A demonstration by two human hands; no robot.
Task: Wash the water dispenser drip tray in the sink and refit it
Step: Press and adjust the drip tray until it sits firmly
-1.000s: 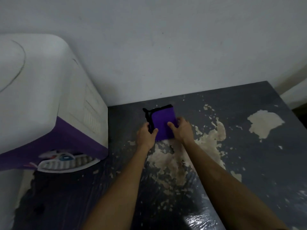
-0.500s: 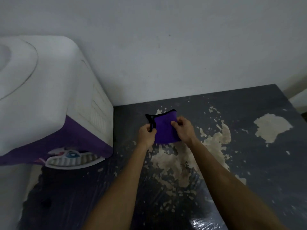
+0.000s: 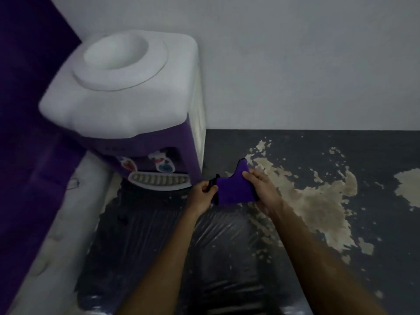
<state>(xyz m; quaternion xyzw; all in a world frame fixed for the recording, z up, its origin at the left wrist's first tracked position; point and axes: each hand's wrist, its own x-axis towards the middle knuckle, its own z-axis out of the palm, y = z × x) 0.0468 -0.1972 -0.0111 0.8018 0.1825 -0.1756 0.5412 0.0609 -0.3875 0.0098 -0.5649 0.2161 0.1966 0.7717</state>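
Observation:
A white and purple water dispenser (image 3: 136,105) stands at the left on a dark worktop. Its white slotted drip tray (image 3: 159,181) sits in place under the two taps. Just right of the tray I hold a purple cloth with black edging (image 3: 235,189) above the worktop. My left hand (image 3: 203,195) pinches the cloth's black left edge. My right hand (image 3: 261,189) grips its right side, with the thumb on top.
The dark worktop (image 3: 295,258) has large patches of peeled, pale surface (image 3: 318,201) to the right and a glossy plastic film (image 3: 222,246) near me. A white wall (image 3: 295,64) runs behind. Purple fabric (image 3: 29,133) and a white padded edge (image 3: 56,246) lie at the far left.
My view has swung left, bringing the whole dispenser and its drip tray into sight. Both hands have lifted the purple cloth off the worktop and carried it left, close to the tray.

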